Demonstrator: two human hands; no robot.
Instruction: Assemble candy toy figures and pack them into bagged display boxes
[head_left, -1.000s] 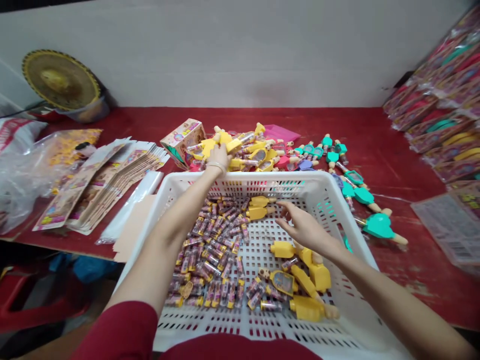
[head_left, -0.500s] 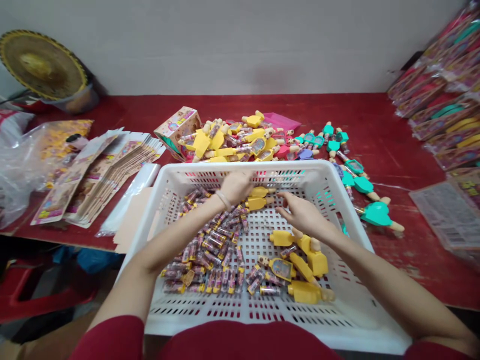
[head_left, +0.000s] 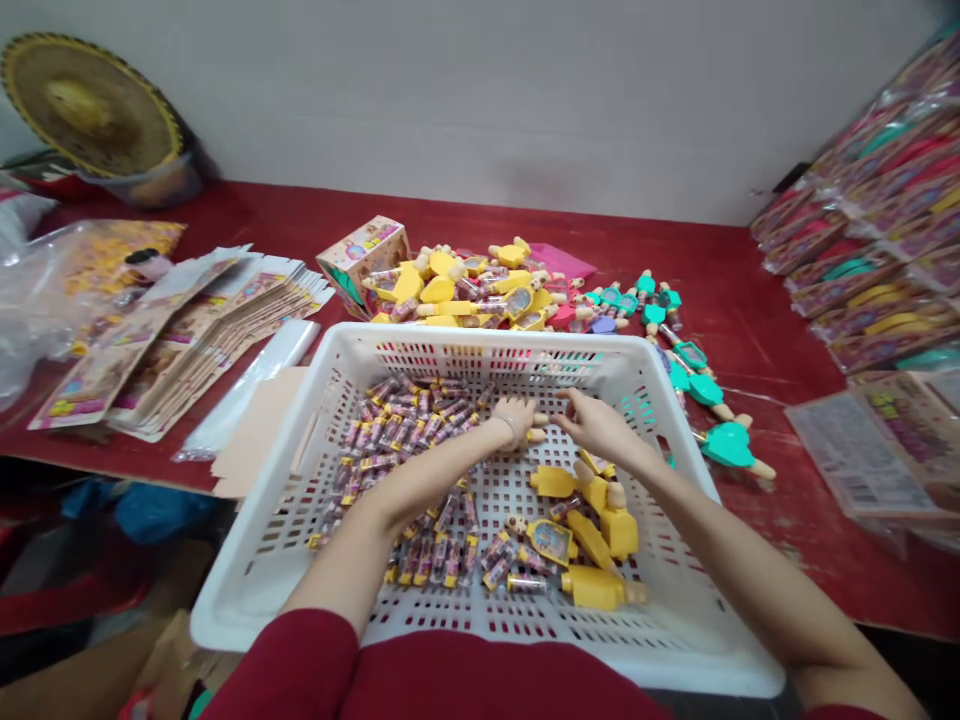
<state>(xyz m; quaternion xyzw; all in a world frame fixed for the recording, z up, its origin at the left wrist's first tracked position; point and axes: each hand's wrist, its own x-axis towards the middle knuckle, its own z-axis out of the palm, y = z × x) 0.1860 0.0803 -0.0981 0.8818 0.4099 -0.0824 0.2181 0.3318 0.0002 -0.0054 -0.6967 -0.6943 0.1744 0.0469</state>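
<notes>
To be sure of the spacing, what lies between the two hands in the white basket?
In the head view, two pale toy tips stick out from under the left hand toward the right hand.

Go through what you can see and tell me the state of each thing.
Left hand: over the crate floor, curled, grip unclear.
Right hand: open, fingers extended.
White crate: holding tubes and yellow toys.
Tubes: loose, spread across the crate floor.
Yellow toys: lying in a loose group.
Teal toys: laid in a line on the table.
Printed cards: fanned in a stack.
Straw hat: propped against the wall.
</notes>
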